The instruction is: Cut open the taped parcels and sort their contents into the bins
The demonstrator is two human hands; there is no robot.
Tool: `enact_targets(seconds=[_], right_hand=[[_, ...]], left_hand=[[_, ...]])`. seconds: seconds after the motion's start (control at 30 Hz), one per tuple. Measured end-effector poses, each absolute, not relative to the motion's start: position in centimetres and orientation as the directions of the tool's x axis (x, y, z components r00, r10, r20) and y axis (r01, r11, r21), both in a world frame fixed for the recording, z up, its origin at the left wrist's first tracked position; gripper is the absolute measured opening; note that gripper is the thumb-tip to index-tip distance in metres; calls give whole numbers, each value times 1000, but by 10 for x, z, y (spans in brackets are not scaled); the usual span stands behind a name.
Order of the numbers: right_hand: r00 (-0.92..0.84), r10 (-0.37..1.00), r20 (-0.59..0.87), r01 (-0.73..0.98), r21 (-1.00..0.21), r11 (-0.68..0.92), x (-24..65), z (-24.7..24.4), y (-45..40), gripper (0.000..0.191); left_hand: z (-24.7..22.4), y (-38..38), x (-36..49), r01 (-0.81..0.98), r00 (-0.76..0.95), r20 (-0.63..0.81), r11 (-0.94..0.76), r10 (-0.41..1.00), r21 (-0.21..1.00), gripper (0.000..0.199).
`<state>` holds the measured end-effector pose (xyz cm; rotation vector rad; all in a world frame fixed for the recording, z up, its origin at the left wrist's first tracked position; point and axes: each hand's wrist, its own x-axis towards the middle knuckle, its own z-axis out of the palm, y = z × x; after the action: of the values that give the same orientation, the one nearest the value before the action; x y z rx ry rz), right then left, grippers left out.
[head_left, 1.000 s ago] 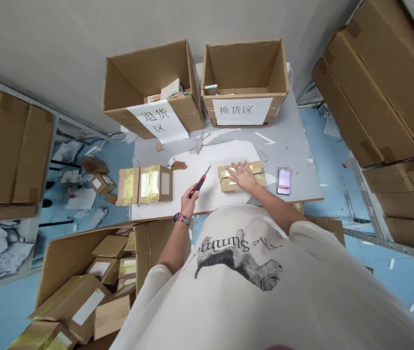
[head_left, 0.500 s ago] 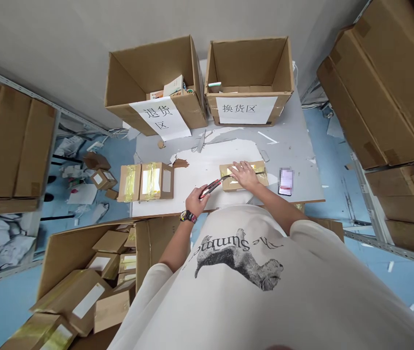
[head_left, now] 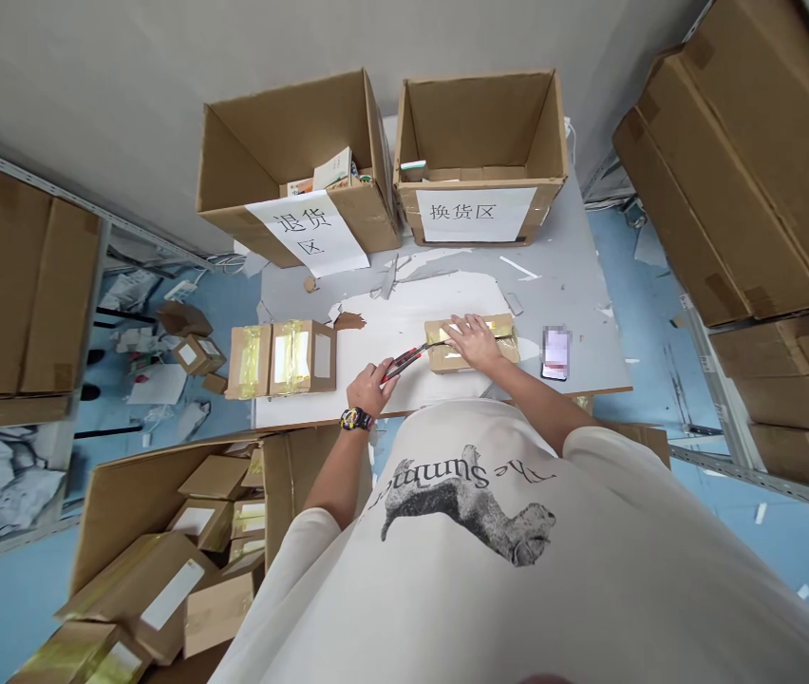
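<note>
My left hand (head_left: 370, 387), with a watch at its wrist, is closed around a red and black utility knife (head_left: 403, 362). The knife points right, and its tip meets the left end of a small cardboard box (head_left: 450, 359) wrapped in yellowish tape. Spread over the top of that box lies my right hand (head_left: 474, 342), its fingers stretched out and pressing on it. A dark slit line shows along the tape to the right of this hand. Part of the box top is hidden beneath the fingers.
Two taped boxes (head_left: 303, 355) stand on the table (head_left: 376, 404) at left; a phone (head_left: 555, 353) lies at right. Behind are two large open cartons (head_left: 234, 223) (head_left: 479, 217) with paper signs. A big carton of parcels (head_left: 305, 456) stands below left. Shelves (head_left: 724, 389) flank both sides.
My left hand has drawn the knife slightly left and towards me, to the box's left end. My right hand stays on the box. The whole view has shifted a little.
</note>
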<state>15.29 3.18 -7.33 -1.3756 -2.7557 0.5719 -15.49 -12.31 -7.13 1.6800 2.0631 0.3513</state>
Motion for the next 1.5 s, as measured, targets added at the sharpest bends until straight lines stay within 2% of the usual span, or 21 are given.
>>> enact_targets(seconds=[0.1,0.23,0.4,0.5,0.6,0.73,0.8,0.9,1.1,1.2,1.27,1.33,1.4,1.5], right_hand=[[-599,784,-163,782,-328,529,150,-72,32,63],[-597,784,-169,782,-341,522,149,-70,31,61],[-594,790,-154,781,-345,520,149,-71,31,60],[-595,790,-146,780,-341,525,148,-71,30,60],[-601,788,-135,776,-335,534,147,-69,28,60],[-598,788,-145,784,-312,537,145,-65,27,62],[-604,783,-148,782,-302,546,142,-64,27,61],[-625,769,-132,764,-302,569,139,-62,27,58],[-609,790,-66,760,-333,558,149,-61,21,53],[-550,834,45,769,-363,527,173,-65,16,48],[-485,867,116,786,-377,490,194,-69,11,44],[-425,892,153,805,-386,449,215,-74,6,38],[-381,910,160,826,-383,413,231,-78,0,35],[-397,907,139,828,-371,420,239,-84,-13,35]], left_hand=[[-67,-115,-168,824,-237,-172,292,956,486,55],[-53,-110,-199,704,-555,-21,484,831,520,54],[-46,-109,-203,724,-510,46,400,859,562,59],[-63,-104,-183,676,-549,4,442,835,589,57],[-89,-95,-167,625,-563,-120,516,818,585,51],[-119,-85,-164,585,-561,-350,658,750,473,46],[-126,-84,-167,594,-565,-405,695,719,404,43],[-131,-85,-172,607,-583,-401,707,706,362,39],[-130,-82,-173,616,-596,-368,700,714,360,38],[-122,-70,-159,642,-510,-311,595,802,483,42],[-111,-62,-144,654,-349,-230,412,908,634,38],[-99,-56,-127,660,-130,-131,184,983,729,35],[-86,-54,-112,688,73,-22,-35,997,725,34],[-74,-55,-96,744,293,92,-287,952,603,33]])
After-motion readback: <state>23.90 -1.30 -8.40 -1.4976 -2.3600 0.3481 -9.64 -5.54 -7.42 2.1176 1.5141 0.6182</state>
